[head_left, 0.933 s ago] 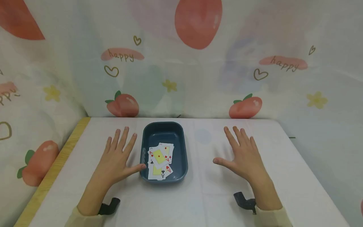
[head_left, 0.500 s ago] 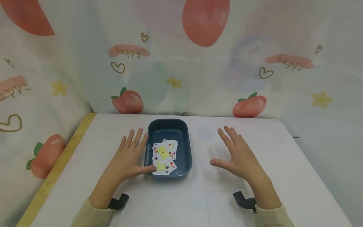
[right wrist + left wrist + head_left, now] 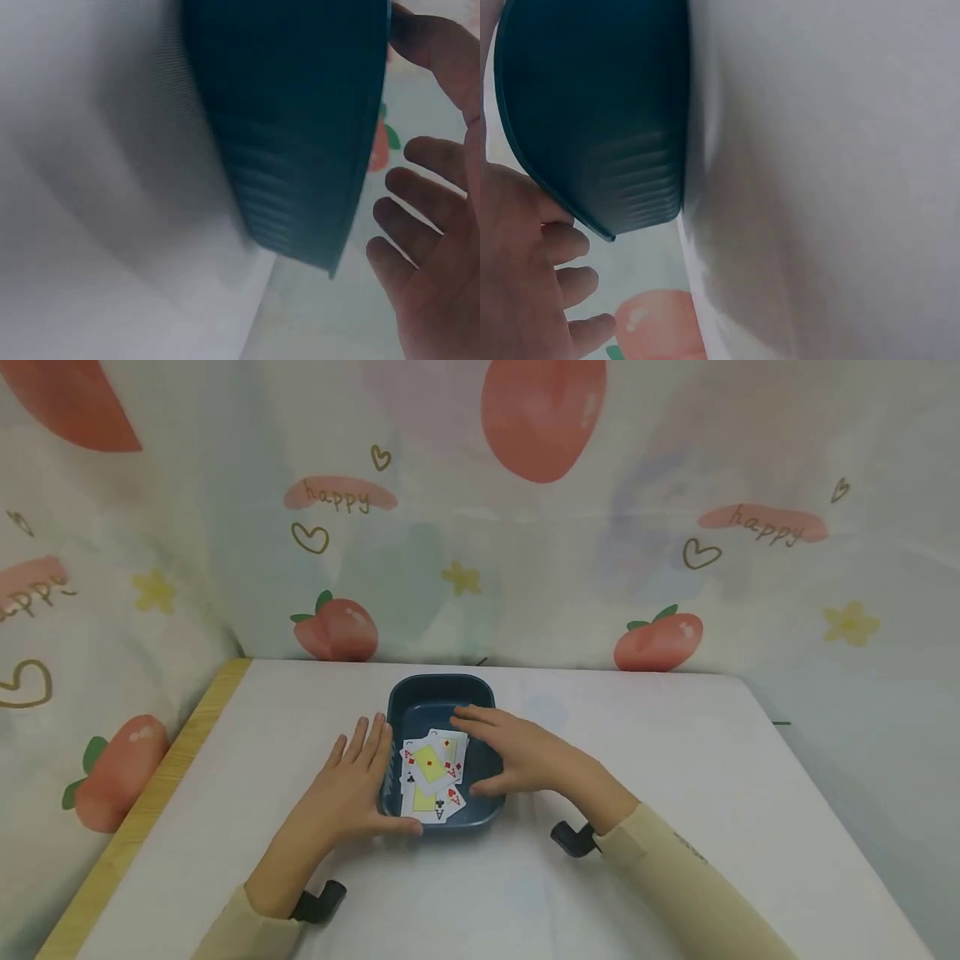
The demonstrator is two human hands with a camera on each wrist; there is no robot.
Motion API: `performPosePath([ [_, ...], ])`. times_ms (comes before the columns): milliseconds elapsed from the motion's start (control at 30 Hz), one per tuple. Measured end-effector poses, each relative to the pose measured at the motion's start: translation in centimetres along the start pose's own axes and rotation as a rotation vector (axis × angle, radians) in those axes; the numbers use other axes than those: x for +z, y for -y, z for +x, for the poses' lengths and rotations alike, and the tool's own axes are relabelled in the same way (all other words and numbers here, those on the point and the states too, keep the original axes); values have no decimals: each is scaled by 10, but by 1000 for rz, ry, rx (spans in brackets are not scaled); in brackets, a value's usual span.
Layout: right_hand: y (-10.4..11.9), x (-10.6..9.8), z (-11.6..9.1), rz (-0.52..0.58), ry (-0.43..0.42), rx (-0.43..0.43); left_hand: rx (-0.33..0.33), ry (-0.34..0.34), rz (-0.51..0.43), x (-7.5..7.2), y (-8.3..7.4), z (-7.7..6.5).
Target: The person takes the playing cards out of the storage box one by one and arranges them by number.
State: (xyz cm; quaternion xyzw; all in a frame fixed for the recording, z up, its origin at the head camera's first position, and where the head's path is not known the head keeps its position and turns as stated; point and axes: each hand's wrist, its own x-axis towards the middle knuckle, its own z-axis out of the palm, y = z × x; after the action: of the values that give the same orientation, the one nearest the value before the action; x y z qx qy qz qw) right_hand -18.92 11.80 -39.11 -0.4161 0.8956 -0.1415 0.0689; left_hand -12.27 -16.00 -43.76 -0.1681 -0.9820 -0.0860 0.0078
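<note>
A dark blue rectangular tray (image 3: pixel 423 692) stands on the white table, with several playing cards (image 3: pixel 429 763) overlapping in its near left part. Ace markings show on some of them. My left hand (image 3: pixel 347 800) lies along the tray's left side, fingers straight and thumb over the near left corner. From the right, my right hand (image 3: pixel 528 752) reaches over the right rim, fingers and thumb spread apart above the inside. The left wrist view shows my left fingers (image 3: pixel 568 283) by the tray's outer wall (image 3: pixel 592 105). In the right wrist view, the right fingers (image 3: pixel 409 229) stand apart from the wall (image 3: pixel 292 142).
White cloth covers the table (image 3: pixel 637 877), with a wooden edge (image 3: pixel 142 814) bare on the left. A printed curtain (image 3: pixel 540 568) with peaches hangs behind and at the left. A black wrist mount (image 3: pixel 321 903) sits under the left wrist, another mount (image 3: pixel 573 839) under the right.
My right hand has swung left from beside the tray to over its right rim. My left hand has come closer along the tray's left side. The cards lie the same.
</note>
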Motion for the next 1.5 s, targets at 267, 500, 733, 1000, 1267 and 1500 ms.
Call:
performPosePath([
  [267,10,8,48,-53,174,-42,4,20,-7,0,-1,-4],
  [500,13,14,65,-85,224,13,17,-12,-28,-1,-5,-4],
  [733,10,23,75,-110,266,33,21,10,-30,-1,-8,-2],
  [1000,8,32,77,-152,283,30,8,18,-53,-1,-8,-2],
  [1267,13,33,73,-195,227,-5,-9,37,-76,-1,-9,-4],
  [1500,17,30,69,-272,194,-10,-4,19,-84,-1,-10,-4],
])
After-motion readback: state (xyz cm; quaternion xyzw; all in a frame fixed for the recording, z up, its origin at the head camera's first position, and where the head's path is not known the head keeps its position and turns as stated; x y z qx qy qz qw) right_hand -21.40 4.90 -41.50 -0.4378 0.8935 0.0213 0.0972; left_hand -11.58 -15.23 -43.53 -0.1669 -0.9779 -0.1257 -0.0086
